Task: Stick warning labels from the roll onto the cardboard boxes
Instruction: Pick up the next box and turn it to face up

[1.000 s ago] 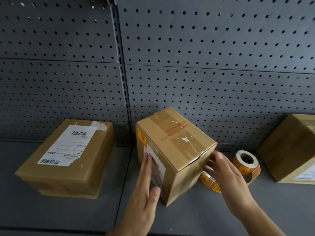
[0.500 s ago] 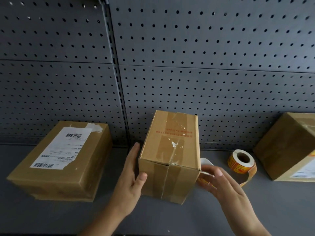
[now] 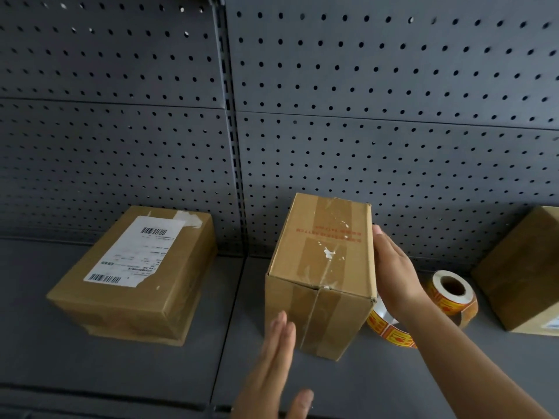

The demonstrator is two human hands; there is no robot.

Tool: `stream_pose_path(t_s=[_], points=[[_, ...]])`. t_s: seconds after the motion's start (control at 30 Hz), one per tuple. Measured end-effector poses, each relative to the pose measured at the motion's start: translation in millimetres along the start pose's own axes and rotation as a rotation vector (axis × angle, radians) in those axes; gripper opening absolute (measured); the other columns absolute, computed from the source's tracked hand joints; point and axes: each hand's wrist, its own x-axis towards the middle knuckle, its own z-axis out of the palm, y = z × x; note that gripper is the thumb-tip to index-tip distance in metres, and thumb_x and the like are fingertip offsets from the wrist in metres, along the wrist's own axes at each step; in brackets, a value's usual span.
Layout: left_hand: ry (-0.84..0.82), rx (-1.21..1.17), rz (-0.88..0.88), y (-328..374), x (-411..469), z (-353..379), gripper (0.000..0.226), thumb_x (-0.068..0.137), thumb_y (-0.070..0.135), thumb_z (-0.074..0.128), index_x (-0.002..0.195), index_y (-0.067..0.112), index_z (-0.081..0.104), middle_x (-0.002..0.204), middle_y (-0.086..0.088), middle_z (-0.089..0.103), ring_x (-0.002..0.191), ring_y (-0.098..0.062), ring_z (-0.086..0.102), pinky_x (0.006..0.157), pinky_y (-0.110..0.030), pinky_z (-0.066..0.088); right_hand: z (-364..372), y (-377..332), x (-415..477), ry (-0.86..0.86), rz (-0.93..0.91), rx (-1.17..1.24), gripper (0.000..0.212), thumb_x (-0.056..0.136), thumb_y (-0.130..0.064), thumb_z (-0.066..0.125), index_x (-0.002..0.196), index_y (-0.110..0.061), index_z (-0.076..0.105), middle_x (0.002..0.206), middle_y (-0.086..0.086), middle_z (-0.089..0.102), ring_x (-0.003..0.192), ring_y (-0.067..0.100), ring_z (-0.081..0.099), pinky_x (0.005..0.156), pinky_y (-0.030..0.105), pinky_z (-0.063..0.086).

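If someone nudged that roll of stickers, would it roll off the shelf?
Probably not far: the roll seems to lie with its hole facing up, so it would more likely slide. Its loose strip looks floppy and would trail behind. It is likely light, being paper around a hollow core.

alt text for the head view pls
A person's right hand lies flat against the right side of a taped brown cardboard box on a grey metal shelf, left hand open before its front face. A roll of orange-yellow warning labels sits to its right, a flatter brown cardboard box with a white shipping label to its left.
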Motion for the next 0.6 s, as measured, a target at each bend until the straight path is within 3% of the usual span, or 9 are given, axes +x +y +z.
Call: stream_pose_path(t_s=[0.07, 0.13, 0.23, 0.27, 0.33, 0.43, 0.5, 0.53, 0.6], points=[[-0.007, -0.043, -0.06, 3.6, 0.7, 0.7, 0.072, 0.099, 0.061, 0.041, 0.16, 0.041, 0.008, 0.169, 0.019, 0.004, 0.153, -0.004, 0.016, 0.112, -0.007, 0.027, 2.4, -0.4, -2.6, 0.003, 0.004, -0.014, 0.041, 0.107, -0.046, 0.037, 0.119, -0.029, 0.072, 0.107, -0.004, 0.077, 0.107, 0.017, 0.071, 0.093, 0.033, 0.053], [-0.018, -0.064, -0.186, 6.4, 2.4, -3.4, 0.073, 0.093, 0.076, 0.031, 0.155, 0.055, 0.0, 0.166, 0.029, -0.003, 0.15, 0.0, 0.028, 0.093, -0.001, 0.04, -0.8, 3.5, -6.0, 0.027, -0.004, -0.009, 0.04, 0.107, -0.045, 0.037, 0.119, -0.029, 0.071, 0.108, -0.004, 0.076, 0.11, 0.018, 0.069, 0.096, 0.034, 0.051], [-0.025, -0.075, -0.302, 8.8, 7.4, -13.4, 0.075, 0.084, 0.087, 0.023, 0.149, 0.062, -0.005, 0.164, 0.034, -0.008, 0.136, -0.008, 0.051, 0.07, 0.002, 0.039, -12.2, 11.6, -18.6, 0.044, -0.013, 0.0, 0.036, 0.107, -0.04, 0.037, 0.118, -0.032, 0.07, 0.114, -0.004, 0.075, 0.111, 0.012, 0.068, 0.108, 0.04, 0.047], [-0.009, -0.088, -0.312, 8.2, 11.7, -17.8, 0.076, 0.084, 0.087, 0.023, 0.151, 0.061, -0.003, 0.164, 0.033, -0.007, 0.134, -0.005, 0.051, 0.072, 0.002, 0.039, -16.7, 14.7, -25.1, 0.048, -0.011, -0.004, 0.034, 0.107, -0.039, 0.038, 0.117, -0.034, 0.07, 0.115, -0.005, 0.074, 0.112, 0.01, 0.068, 0.109, 0.041, 0.046], [0.028, -0.125, -0.28, 3.3, 24.1, -25.4, 0.077, 0.088, 0.083, 0.024, 0.155, 0.053, 0.0, 0.167, 0.026, -0.003, 0.141, 0.009, 0.037, 0.09, 0.003, 0.034, -24.4, 19.5, -41.0, 0.061, -0.012, -0.009, 0.031, 0.107, -0.036, 0.04, 0.113, -0.038, 0.071, 0.116, -0.007, 0.073, 0.111, 0.009, 0.068, 0.108, 0.042, 0.047], [0.006, -0.22, -0.224, -13.3, 42.2, -30.1, 0.084, 0.095, 0.074, 0.025, 0.163, 0.029, 0.002, 0.171, 0.013, 0.002, 0.156, -0.005, 0.009, 0.121, -0.016, 0.017, -29.8, 25.9, -68.1, 0.078, -0.004, 0.027, 0.029, 0.106, -0.028, 0.043, 0.111, -0.033, 0.072, 0.115, -0.005, 0.074, 0.11, 0.011, 0.069, 0.105, 0.043, 0.048], [-0.038, -0.283, -0.251, -22.6, 52.5, -33.7, 0.088, 0.094, 0.076, 0.027, 0.162, 0.021, 0.012, 0.169, 0.009, 0.017, 0.156, -0.013, 0.016, 0.125, -0.036, 0.023, -30.5, 31.2, -84.4, 0.078, -0.012, 0.045, 0.028, 0.105, -0.021, 0.044, 0.112, -0.026, 0.071, 0.113, 0.0, 0.075, 0.111, 0.013, 0.069, 0.104, 0.042, 0.048], [-0.059, -0.31, -0.275, -24.4, 57.4, -35.8, 0.087, 0.092, 0.078, 0.028, 0.16, 0.025, 0.021, 0.164, 0.013, 0.03, 0.152, -0.012, 0.027, 0.121, -0.037, 0.031, -30.8, 33.4, -90.9, 0.075, -0.023, 0.049, 0.027, 0.104, -0.018, 0.045, 0.111, -0.023, 0.071, 0.111, 0.002, 0.076, 0.111, 0.015, 0.069, 0.104, 0.042, 0.048], [-0.094, -0.355, -0.325, -24.0, 64.0, -39.3, 0.074, 0.087, 0.084, 0.032, 0.149, 0.044, 0.037, 0.145, 0.024, 0.05, 0.138, -0.002, 0.046, 0.11, -0.026, 0.044, -32.1, 36.9, -99.0, 0.061, -0.039, 0.03, 0.025, 0.101, -0.014, 0.049, 0.113, -0.02, 0.07, 0.11, 0.003, 0.077, 0.111, 0.017, 0.069, 0.102, 0.039, 0.048]])
